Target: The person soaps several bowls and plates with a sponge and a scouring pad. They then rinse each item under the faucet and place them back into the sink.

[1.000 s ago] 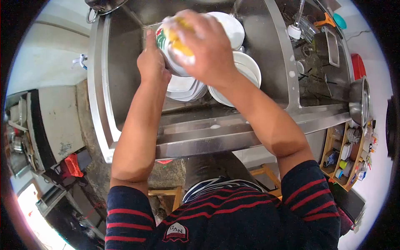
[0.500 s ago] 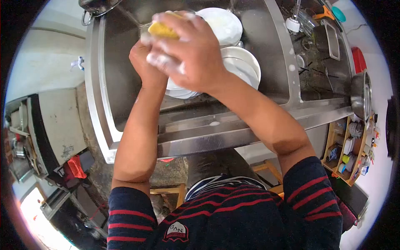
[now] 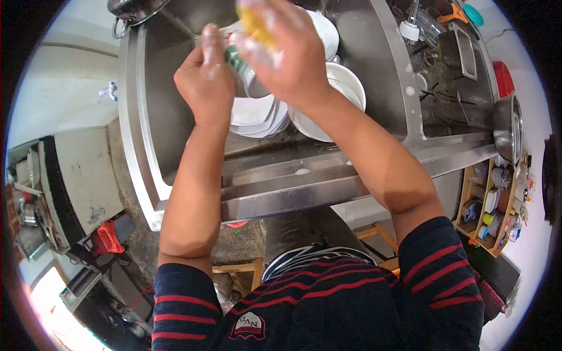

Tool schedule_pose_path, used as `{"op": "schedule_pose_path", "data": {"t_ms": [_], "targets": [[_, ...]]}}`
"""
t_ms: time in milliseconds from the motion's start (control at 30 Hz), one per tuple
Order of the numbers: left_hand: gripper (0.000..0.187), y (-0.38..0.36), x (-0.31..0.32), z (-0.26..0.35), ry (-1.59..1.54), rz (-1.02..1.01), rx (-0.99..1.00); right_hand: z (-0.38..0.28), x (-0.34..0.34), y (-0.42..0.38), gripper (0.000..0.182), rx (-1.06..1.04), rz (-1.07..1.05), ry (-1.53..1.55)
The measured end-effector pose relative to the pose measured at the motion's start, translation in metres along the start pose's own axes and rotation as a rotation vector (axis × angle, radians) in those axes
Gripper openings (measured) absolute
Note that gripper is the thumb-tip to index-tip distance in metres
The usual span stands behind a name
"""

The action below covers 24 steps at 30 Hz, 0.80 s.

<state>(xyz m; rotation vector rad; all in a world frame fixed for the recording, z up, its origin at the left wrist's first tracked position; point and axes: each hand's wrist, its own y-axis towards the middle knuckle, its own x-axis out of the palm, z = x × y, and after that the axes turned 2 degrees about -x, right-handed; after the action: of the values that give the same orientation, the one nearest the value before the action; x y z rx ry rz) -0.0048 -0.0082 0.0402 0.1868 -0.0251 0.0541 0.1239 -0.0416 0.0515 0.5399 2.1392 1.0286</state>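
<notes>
My left hand (image 3: 205,88) is closed round a cup (image 3: 253,86) with a green and red print, its thumb pointing up. Much of the cup is hidden behind both hands. Over its far side my right hand (image 3: 295,61), wet with white suds, grips a yellow sponge (image 3: 253,24). Both hands are above the steel sink (image 3: 374,76). Below them sit a stack of white plates (image 3: 254,112) and, to the right, a white bowl (image 3: 355,85) with a plate in it. Another white plate (image 3: 328,35) lies farther back, partly covered by my right hand.
A dark pot (image 3: 137,9) stands at the sink's back left corner. To the right, a second basin (image 3: 451,120) holds glasses, a metal container (image 3: 465,52) and thin dark sticks. A steel bowl (image 3: 508,131) rests at its right edge. Sink's front edge (image 3: 293,199) runs before my body.
My right hand with the sponge has moved right and slightly up. My left hand has turned, thumb now raised, and the printed cup has come into sight between the hands.
</notes>
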Motion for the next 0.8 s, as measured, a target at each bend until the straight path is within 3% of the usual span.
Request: {"op": "schedule_pose_path", "data": {"t_ms": [33,67,133,167,200,233,333,367,400,467,500,533,567,700,767,800], "targets": [[0.05,0.003,-0.003,0.0,-0.012,0.082,-0.116,0.01,0.006,-0.004,0.033,0.173,0.038,0.028],[0.051,0.006,-0.004,0.002,-0.023,0.164,-0.23,0.018,0.011,-0.009,0.033,0.17,0.04,0.028],[0.048,0.006,0.001,0.014,-0.186,0.2,-0.261,0.026,0.017,-0.013,0.032,1.042,0.258,0.813],[0.047,0.006,0.004,0.019,-0.304,0.243,-0.266,0.028,0.02,-0.018,0.032,1.039,0.26,0.812],[0.046,0.006,0.006,0.022,-0.423,0.289,-0.27,0.027,0.025,-0.02,0.034,1.242,0.357,1.013],[0.043,0.007,-0.001,0.012,-0.446,0.177,-0.243,0.028,0.028,-0.021,0.036,1.444,0.455,1.217],[0.041,0.004,0.002,0.004,-0.542,0.095,-0.378,0.044,0.014,-0.008,0.035,1.304,0.474,1.194],[0.035,0.003,0.001,-0.002,-0.597,0.013,-0.357,0.048,0.001,-0.002,0.037,1.309,0.398,1.042],[0.035,0.002,0.002,-0.005,-0.602,0.013,-0.357,0.052,-0.008,0.0,0.034,0.893,0.335,0.941],[0.032,0.0,0.003,-0.009,-0.622,-0.147,-0.438,0.055,-0.018,0.004,0.034,0.883,0.203,0.737],[0.031,-0.004,0.008,-0.009,-0.382,-0.192,-0.35,0.051,-0.018,0.005,0.034,0.883,0.202,0.739],[0.034,-0.009,0.008,-0.006,-0.07,-0.164,-0.415,0.047,-0.016,0.004,0.033,0.744,0.121,0.48],[0.035,-0.012,0.011,-0.006,-0.071,-0.126,-0.421,0.044,-0.015,0.005,0.033,0.598,0.04,0.225],[0.037,-0.011,0.021,-0.006,-0.184,-0.037,-0.386,0.042,-0.009,0.005,0.035,0.76,0.061,0.383],[0.036,-0.011,0.016,-0.011,-0.15,-0.048,-0.382,0.038,-0.006,-0.004,0.039,0.473,-0.066,0.106],[0.036,-0.011,0.014,-0.014,-0.117,-0.064,-0.374,0.026,-0.005,-0.004,0.039,0.474,-0.067,0.106]]}}
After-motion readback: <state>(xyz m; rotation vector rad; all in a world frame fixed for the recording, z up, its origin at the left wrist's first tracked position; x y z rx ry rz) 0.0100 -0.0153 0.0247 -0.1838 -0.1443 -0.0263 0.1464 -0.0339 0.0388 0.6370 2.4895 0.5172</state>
